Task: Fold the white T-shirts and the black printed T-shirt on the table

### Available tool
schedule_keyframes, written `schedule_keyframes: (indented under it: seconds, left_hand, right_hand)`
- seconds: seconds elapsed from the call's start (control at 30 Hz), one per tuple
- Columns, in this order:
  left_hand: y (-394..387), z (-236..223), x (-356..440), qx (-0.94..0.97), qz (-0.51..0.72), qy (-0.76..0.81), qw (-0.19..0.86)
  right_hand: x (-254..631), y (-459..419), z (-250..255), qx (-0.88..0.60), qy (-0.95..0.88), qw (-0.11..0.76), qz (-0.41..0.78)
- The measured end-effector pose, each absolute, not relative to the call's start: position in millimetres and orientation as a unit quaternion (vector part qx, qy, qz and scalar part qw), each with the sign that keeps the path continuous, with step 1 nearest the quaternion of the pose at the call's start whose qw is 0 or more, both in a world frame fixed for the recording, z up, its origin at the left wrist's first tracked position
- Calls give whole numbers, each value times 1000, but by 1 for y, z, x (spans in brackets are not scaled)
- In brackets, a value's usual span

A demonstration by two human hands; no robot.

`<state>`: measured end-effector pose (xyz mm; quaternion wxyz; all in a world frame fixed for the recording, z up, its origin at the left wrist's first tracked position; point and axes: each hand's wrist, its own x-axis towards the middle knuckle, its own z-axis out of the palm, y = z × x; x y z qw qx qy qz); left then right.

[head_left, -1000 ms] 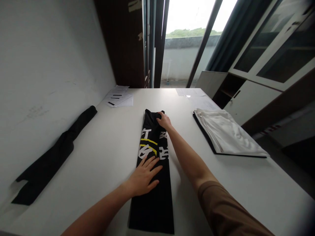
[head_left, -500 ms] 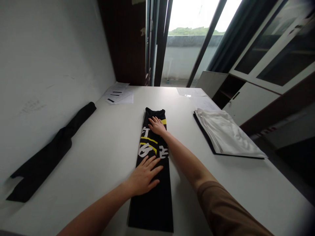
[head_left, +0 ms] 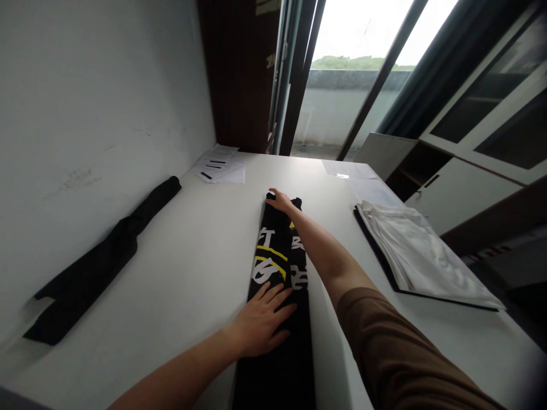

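Observation:
A black garment (head_left: 280, 267) with white and yellow print lies folded into a long narrow strip down the middle of the white table (head_left: 192, 256). My left hand (head_left: 262, 322) lies flat on its middle, fingers spread. At the strip's far end my right hand (head_left: 280, 200) reaches out with the arm stretched over the cloth; its fingers curl over the top edge of the fabric.
A second black garment (head_left: 98, 262) lies rolled along the left wall. Folded white cloth on a dark one (head_left: 421, 256) sits at the right. Papers (head_left: 220, 169) lie at the far left corner and more sheets (head_left: 348, 169) at the far right, before a glass door.
My right hand slid from the printed part up to the far end of the strip and closed over its edge. My left hand stayed flat. The camera shifted slightly.

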<state>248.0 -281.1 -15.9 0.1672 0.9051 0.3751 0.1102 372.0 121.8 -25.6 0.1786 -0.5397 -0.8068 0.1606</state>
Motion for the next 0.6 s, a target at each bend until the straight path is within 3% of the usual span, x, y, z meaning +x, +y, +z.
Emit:
schedule_keyframes:
  seconds: [0.33,0.6]
  left_hand:
    - [-276,-13,246,925,131,319,157]
    - [-276,-8,246,948,134,250,144]
  right_hand:
    - [363,172,-18,-452,-827,126,310]
    - [333,163,-41,-519,-798,208,224]
